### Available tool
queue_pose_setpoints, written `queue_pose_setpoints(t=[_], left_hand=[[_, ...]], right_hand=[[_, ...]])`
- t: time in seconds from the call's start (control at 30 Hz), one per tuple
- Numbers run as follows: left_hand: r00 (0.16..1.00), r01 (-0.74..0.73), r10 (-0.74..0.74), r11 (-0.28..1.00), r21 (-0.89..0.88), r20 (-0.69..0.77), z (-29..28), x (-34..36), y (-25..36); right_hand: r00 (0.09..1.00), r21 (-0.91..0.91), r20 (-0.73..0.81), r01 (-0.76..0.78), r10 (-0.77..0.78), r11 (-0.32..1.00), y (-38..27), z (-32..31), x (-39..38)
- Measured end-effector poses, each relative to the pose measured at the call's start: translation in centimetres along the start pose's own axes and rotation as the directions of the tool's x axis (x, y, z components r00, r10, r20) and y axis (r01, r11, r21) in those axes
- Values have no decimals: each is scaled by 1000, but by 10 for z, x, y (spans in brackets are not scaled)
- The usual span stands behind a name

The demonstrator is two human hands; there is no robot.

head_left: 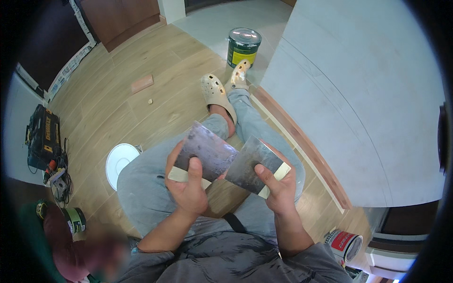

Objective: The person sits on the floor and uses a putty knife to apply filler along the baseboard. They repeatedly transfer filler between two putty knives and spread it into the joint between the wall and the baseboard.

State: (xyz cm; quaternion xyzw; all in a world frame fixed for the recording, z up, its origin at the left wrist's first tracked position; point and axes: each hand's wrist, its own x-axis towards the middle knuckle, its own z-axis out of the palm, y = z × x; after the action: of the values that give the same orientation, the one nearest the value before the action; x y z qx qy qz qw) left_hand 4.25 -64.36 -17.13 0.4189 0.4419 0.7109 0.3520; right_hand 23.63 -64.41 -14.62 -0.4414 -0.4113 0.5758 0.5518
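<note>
- While I sit cross-legged on the wooden floor [118,104], my left hand [188,188] grips the left scraper blade [210,151] by its pale handle strip, thumb pressed flat on the metal face and the other fingers curled behind.
- My right hand [278,186] holds the right scraper blade [252,162] the same way: thumb on top, fingers wrapped under the pale edge at about 4 o'clock of the blade.
- Both blades sit over my lap at the middle of the view, their near corners overlapping or touching; I cannot tell which lies on top.
- I judge these to be thin steel sheets: light, stiff across the handle but springy toward the free edge, and smeared grey, so the faces may be a little slick.
- That free edge looks fine and could nick a finger, so the thick pale strip is the place to take hold, as I do now.
- At 12 o'clock, just beyond my beige clogs [222,89], stands a green tin [243,46] with its lid on.
- At 9 o'clock lies a white round lid [118,162]; farther out, a black and yellow tool case [42,139].
- At 5 o'clock a red-labelled can [347,244] lies tipped near the grey curved panel [368,104].
- At 7 o'clock another person's blurred form sits beside a small dark tin [75,219].
</note>
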Motion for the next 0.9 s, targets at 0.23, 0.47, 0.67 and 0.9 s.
queue_pose_setpoints(t=[0.23, 0.47, 0.67, 0.9], left_hand=[[977, -175, 151, 971, 160, 150, -7, -5, 8], [947, -141, 68, 966, 217, 313, -6, -6, 13], [915, -98, 0, 970, 224, 403, -11, -26, 11], [810, 585, -548, 726, -362, 210, -8, -23, 28]], right_hand=[[999, 53, -47, 1, 2, 999, 10, 3, -5], [995, 213, -90, -17, 37, 977, 12, 12, -9], [986, 218, -150, 106, -74, 970, 4, 13, -2], [943, 130, -260, 248, -209, 960, -5, 5, 4]])
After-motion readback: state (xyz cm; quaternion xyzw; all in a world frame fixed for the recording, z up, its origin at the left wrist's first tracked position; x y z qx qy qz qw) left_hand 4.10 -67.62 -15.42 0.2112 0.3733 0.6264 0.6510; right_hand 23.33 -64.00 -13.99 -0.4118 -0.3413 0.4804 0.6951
